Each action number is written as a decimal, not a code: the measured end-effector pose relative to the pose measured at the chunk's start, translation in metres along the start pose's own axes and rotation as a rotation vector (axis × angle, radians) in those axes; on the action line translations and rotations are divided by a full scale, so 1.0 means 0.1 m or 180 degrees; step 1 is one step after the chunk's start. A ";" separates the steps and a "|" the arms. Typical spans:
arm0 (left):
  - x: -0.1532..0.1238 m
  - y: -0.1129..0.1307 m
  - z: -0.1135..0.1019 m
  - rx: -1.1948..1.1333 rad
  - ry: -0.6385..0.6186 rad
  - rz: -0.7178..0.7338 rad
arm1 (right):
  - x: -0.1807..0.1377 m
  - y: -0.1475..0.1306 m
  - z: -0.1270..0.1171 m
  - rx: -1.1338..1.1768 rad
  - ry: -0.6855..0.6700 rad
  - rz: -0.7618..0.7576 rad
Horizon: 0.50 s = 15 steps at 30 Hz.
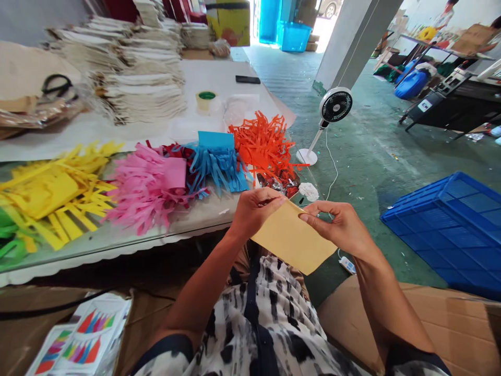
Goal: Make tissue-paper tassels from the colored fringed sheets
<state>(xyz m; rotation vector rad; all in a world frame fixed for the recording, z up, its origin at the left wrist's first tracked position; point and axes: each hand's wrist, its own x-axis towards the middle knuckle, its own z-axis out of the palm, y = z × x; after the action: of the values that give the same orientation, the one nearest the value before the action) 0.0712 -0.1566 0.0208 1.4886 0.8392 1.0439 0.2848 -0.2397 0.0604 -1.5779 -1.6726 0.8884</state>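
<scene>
Above my lap, a sheet of pale yellow paper [295, 237] hangs between both hands. My left hand [256, 209] pinches its upper left edge, while my right hand [332, 224] grips the upper edge a short way to the right. That top edge looks folded or rolled over; the fingers partly hide it. Just beyond, bundles of cut paper fringe lie along the near side of the table: orange [266, 146], blue [219, 162], pink [152, 183] and yellow [55, 190]. Some green fringe [10, 237] shows at the far left.
Stacked pale bundles [136, 68], a tape roll [207, 102], black-handled scissors [58, 86] and a dark phone-like slab [248, 79] lie on the white table [195, 73]. A fan [335, 107] stands on the floor beyond. Right of me are a blue crate [450, 230] and cardboard [438, 318].
</scene>
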 end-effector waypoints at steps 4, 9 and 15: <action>0.00 0.04 0.03 0.0031 0.0017 -0.0112 | -0.02 0.01 -0.01 0.0299 -0.0135 0.0207; 0.03 0.10 0.08 0.0208 0.0179 0.0043 | -0.05 -0.03 -0.06 0.0320 -0.0026 0.0198; 0.08 0.15 0.04 -0.0048 -0.0276 -0.0123 | -0.10 0.02 -0.13 0.0211 0.0080 0.0185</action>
<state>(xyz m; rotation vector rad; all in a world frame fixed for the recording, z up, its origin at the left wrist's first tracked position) 0.0772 -0.1531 0.0373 1.4886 0.7940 0.9485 0.2974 -0.2493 0.0659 -1.5935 -1.5708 0.9402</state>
